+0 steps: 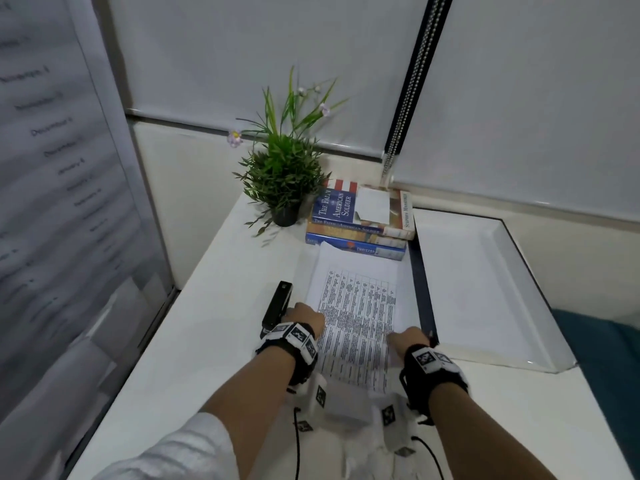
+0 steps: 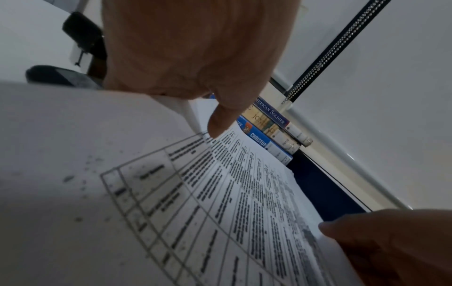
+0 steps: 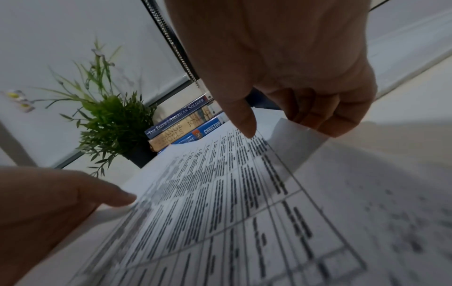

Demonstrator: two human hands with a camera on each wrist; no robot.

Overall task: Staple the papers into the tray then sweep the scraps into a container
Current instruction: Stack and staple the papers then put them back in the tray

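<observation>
Where papers [image 1: 360, 306] lie, stapler [image 1: 277, 308] left; books [image 1: 360, 226] beyond.

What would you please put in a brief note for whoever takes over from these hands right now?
Left hand pinches the printed papers' left edge; right hand pinches their right edge. The papers are on the white desk, the black stapler just to their left, the white tray to the right with no papers in it. Whether they are stapled yet cannot be told. Left: papers into the tray, then sweeping scraps; no scraps or container in view.
</observation>
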